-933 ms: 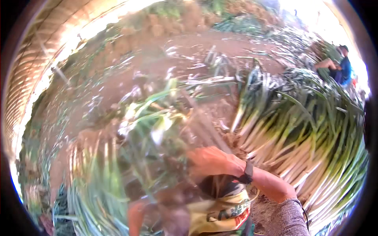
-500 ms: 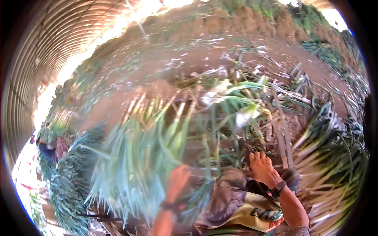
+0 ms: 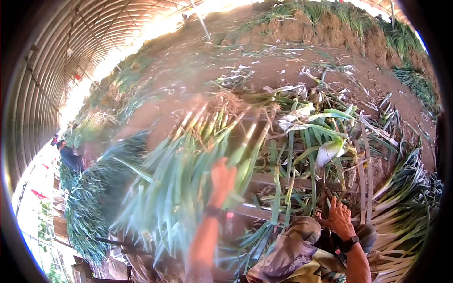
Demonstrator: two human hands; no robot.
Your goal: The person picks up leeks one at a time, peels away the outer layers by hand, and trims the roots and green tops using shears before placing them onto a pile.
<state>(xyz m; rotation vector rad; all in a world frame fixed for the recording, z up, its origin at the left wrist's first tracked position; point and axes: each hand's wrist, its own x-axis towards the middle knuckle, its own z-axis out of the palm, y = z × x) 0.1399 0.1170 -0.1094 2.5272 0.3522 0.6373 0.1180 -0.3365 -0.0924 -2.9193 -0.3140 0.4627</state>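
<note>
A broad pile of long green onions (image 3: 174,170) lies left of centre, rooty ends away from me and green leaves toward me. My left hand (image 3: 222,178) is over its right side, against the leaves; motion blur hides whether its fingers grip any. By my knee, my right hand (image 3: 337,219) has bent fingers around something dark and narrow that I cannot make out. Loose green leaves and pale peelings (image 3: 330,152) lie beyond it on wooden slats (image 3: 366,174). To the right rests a heap of onions with bare pale stems (image 3: 396,226).
Another stack of green onions (image 3: 87,221) stands at the left, with a person in dark clothing (image 3: 71,159) behind it. Rooty bundles (image 3: 325,33) line the far side, past brown soil (image 3: 269,63) strewn with scraps. A ribbed, curved roof (image 3: 52,70) arches on the left.
My left hand has moved forward and slightly right over the onion leaves. My view has swung left, so the scene sits further right; my right hand stays near my knee.
</note>
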